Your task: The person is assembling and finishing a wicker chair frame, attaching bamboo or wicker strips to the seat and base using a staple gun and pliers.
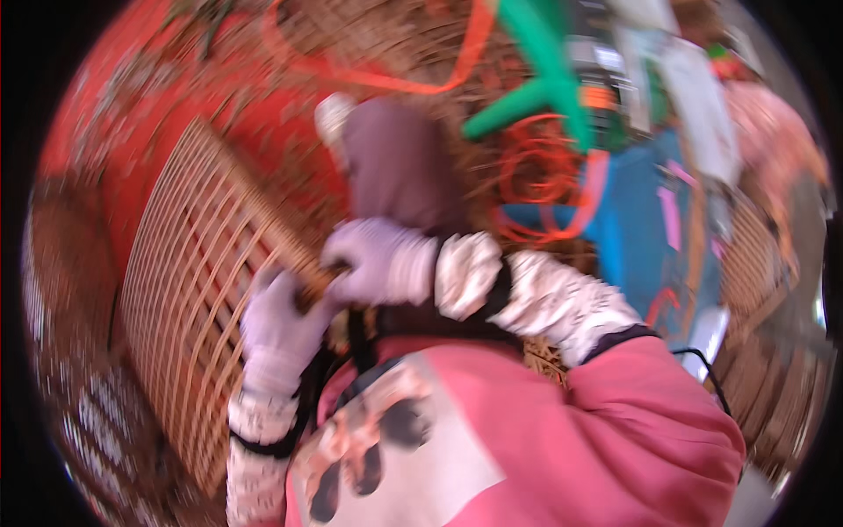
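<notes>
- Red mat (281,132) underneath, spread across the upper left and littered with thin brown strips (404,44).
- Pink top (597,422) across the lower middle, printed on the front and worn above patterned white sleeves (562,290).
- Woven basket (263,206) to the left of the lap, tilted, with open lattice facing left and a thick, tightly woven edge slanting down toward both hands.
- Blue cover (637,228) at right, bent by the lens and blurred.
- Dark purple trouser leg (395,167) stretched out ahead, just beyond both hands.
- Green frame (544,79) at upper right, well apart from the basket.
- Orange strap coil (536,176) in loose loops, between the trouser leg and the blue cover.
- Right hand (378,263), gloved in pale lilac, with fingers bent, half closed, at the lower end of the basket's thick edge; cannot tell any hold through the blur.
- Left hand (281,325), gloved alike, close against the right one, partly curled at the same edge; cannot tell grip from mere touch.
</notes>
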A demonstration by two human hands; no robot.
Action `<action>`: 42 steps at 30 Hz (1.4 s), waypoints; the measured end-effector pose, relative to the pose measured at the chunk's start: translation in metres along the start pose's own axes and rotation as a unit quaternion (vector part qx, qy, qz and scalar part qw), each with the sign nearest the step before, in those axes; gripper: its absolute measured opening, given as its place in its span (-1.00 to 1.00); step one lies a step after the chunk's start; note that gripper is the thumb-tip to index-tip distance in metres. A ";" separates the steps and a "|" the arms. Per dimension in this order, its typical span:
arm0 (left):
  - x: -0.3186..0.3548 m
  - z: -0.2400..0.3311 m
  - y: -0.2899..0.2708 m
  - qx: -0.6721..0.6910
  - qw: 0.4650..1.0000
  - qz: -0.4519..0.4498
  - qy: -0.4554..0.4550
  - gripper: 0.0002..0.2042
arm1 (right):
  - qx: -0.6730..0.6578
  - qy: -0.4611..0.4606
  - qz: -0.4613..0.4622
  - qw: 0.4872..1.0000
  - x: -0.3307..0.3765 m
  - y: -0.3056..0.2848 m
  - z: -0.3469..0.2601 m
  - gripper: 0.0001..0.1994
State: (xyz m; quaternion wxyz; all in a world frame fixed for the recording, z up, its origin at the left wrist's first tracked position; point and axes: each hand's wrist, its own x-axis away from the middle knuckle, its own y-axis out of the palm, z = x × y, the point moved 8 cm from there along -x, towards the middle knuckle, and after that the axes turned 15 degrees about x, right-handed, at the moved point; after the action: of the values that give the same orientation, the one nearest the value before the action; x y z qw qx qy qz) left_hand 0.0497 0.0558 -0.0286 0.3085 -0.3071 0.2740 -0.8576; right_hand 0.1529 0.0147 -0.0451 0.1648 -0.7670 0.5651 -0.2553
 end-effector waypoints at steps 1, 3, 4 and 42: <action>0.000 0.002 -0.004 -0.019 0.999 -0.013 0.028 -0.61 | 0.130 0.061 0.116 0.983 0.008 -0.011 0.000 -0.56; -0.006 0.003 -0.004 -0.047 0.982 0.124 0.131 -0.67 | 0.123 0.015 0.207 0.970 0.020 -0.057 -0.005 -0.61; -0.001 0.003 0.005 -0.021 0.991 0.085 0.099 -0.66 | 0.128 0.052 0.245 0.960 0.053 -0.076 -0.013 -0.63; 0.024 0.019 0.016 -0.029 0.981 0.133 0.137 -0.59 | -0.422 0.309 -0.132 0.842 0.134 0.049 0.047 -0.86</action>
State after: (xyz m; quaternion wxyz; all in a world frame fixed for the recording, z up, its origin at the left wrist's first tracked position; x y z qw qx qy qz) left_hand 0.0536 0.0229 -0.0177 0.3701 -0.1563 0.3763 -0.8349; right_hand 0.1726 -0.1298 -0.0828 -0.3930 -0.7111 0.5334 -0.2353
